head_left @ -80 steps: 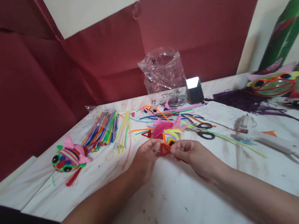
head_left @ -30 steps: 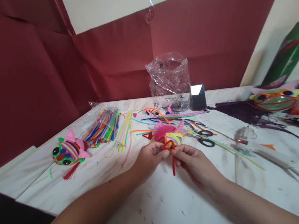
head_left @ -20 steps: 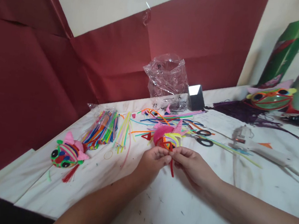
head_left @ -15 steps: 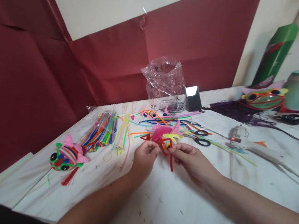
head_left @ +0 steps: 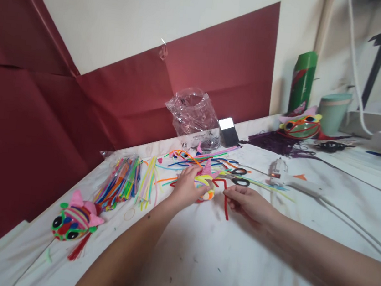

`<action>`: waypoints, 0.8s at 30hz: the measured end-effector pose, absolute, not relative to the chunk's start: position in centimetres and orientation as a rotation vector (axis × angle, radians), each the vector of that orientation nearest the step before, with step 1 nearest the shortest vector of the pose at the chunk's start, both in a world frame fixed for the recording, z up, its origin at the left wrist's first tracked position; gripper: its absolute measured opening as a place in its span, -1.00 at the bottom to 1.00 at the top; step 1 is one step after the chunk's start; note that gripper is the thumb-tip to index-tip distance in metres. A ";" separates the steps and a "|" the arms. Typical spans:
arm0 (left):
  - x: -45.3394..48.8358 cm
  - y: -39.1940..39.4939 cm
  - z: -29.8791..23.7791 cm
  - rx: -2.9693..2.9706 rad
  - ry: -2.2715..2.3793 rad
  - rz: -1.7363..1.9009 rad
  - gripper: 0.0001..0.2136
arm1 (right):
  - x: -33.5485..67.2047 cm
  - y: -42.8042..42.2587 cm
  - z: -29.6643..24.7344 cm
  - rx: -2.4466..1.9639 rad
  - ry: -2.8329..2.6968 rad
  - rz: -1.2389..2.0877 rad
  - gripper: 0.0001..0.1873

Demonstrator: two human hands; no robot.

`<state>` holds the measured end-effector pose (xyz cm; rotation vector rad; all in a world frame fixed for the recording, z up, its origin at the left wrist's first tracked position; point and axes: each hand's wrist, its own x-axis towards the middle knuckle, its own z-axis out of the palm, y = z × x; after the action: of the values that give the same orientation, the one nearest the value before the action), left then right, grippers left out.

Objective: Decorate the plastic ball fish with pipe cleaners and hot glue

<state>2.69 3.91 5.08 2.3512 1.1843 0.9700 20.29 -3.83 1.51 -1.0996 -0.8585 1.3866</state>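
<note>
My left hand (head_left: 187, 186) is closed around a small ball-shaped craft (head_left: 205, 182) wrapped in coloured pipe cleaners with pink ears, holding it on the white table (head_left: 231, 267). Just to its right, my right hand (head_left: 247, 203) pinches a bent red pipe cleaner (head_left: 225, 202), whose free end hangs down toward the table. The two hands are a short way apart, both near the pile of loose coloured pipe cleaners (head_left: 206, 156).
A finished fish-like craft (head_left: 73, 219) lies at the left. A bag of coloured pipe cleaners (head_left: 119, 181), scissors (head_left: 240, 177), a glue gun (head_left: 289, 179), a clear plastic bag (head_left: 192, 113), a phone (head_left: 228, 131), another craft (head_left: 301, 124), a green can (head_left: 302, 80) and a cup (head_left: 333, 111) lie beyond.
The hands have come apart: the left now grasps the ball craft, the right holds the red pipe cleaner alone. The view has swung to show more of the table's right side.
</note>
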 end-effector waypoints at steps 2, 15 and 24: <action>1.6 4.1 4.6 2.264 1.213 1.020 -0.54 | 20.3 -3.8 1.4 -1.106 -0.864 1.398 -0.63; -3.2 2.6 1.5 1.835 1.095 1.215 -0.61 | 14.7 -2.0 2.8 -1.046 -0.992 1.503 -0.77; -2.9 2.3 0.9 1.979 1.036 1.259 -0.53 | 14.2 -2.8 1.4 -1.071 -0.929 1.470 -0.74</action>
<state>-2.89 2.28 0.91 1.9786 1.0359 1.2591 14.21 -2.83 1.42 -1.0710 -0.9293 1.4704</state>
